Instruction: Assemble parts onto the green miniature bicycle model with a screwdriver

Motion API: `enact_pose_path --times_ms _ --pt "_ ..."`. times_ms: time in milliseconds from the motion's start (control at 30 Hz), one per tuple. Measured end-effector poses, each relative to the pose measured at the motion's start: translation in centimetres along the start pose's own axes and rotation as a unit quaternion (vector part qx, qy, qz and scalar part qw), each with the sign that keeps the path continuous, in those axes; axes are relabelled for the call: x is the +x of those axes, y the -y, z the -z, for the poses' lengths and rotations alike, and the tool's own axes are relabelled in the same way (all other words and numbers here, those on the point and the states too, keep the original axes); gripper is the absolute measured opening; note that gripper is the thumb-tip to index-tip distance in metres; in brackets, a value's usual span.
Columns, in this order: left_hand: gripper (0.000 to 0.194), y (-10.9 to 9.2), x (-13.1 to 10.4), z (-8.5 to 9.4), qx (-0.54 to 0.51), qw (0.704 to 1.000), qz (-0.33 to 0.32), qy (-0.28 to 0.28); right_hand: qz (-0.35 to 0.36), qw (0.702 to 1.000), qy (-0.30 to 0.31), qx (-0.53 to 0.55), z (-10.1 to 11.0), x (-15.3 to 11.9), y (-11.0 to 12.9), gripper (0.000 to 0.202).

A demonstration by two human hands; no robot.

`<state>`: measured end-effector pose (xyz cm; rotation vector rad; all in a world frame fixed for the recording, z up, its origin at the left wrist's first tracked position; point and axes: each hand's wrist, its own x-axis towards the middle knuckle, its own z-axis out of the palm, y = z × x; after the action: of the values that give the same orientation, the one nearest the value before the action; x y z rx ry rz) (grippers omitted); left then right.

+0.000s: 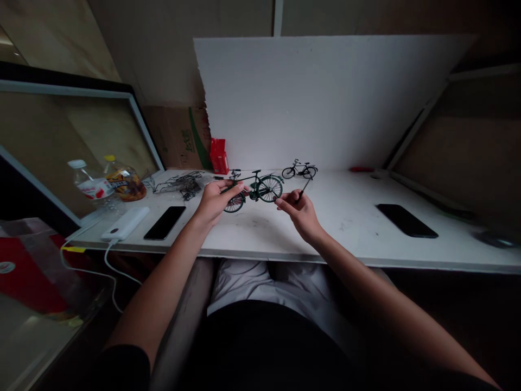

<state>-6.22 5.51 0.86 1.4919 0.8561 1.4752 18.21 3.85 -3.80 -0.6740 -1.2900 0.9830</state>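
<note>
Fingers point(234, 187) of the left hand point(214, 202) are curled around the frame of a little green model bicycle point(255, 190), gripping it about mid-frame and holding it up just above the bench point(345, 217), with the wheel nearest the palm half tucked behind the thumb. Over on the other side, the right hand point(300, 212) has its fingertips pinched shut on a thin dark tool point(305, 188), some kind of small screwdriver or pick, can't tell which, with the shaft angled up and away and the bike's other wheel just beside the knuckles. My guess is the bike is super light and pretty delicate: skinny spokes, thin tubes, tiny handlebars, so I'd grab it by the frame like this and keep pressure off the wheels and bars. Probably stiff metal, but the small bits look bendable. A second, smaller model bike point(300, 170) stands farther back on the bench near the white backboard point(325, 98). Off to the left there's a heap of dark wire parts point(181, 183), a red box point(218, 156), two bottles point(106, 184), a white power bank point(125, 223) and a phone point(165, 222); another phone point(406, 220) lies well off to the right.
</note>
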Motion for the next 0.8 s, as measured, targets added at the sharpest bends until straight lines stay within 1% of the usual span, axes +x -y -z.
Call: enact_pose_path --times_ms 133,267,367,433,567,667,800 --pt "0.042 -0.1 -0.1 -0.1 0.010 1.000 -0.010 0.003 0.007 1.000 -0.010 0.000 0.4 0.3 0.1 0.058" --pt "0.044 0.2 0.1 0.1 0.007 1.000 -0.007 -0.002 0.013 1.000 0.003 0.008 0.8 0.4 0.2 0.053" --pt "0.045 0.4 0.2 0.2 0.001 1.000 0.000 -0.003 -0.006 0.999 0.005 0.038 1.1 0.6 0.3 0.046" --pt "0.046 0.4 0.3 0.2 0.000 1.000 0.000 -0.003 -0.022 0.999 0.003 0.045 1.3 0.8 0.4 0.044" --pt "0.046 0.5 0.1 0.0 0.000 1.000 -0.002 -0.002 -0.008 1.000 0.003 0.008 1.5 0.9 0.5 0.050" --pt "0.046 0.7 0.1 -0.1 -0.005 1.000 -0.005 -0.013 -0.003 1.000 0.004 -0.021 1.5 0.8 0.6 0.054" --pt "0.046 1.0 0.2 -0.3 -0.007 1.000 -0.008 -0.024 -0.004 1.000 0.000 -0.028 1.2 0.5 1.1 0.058"
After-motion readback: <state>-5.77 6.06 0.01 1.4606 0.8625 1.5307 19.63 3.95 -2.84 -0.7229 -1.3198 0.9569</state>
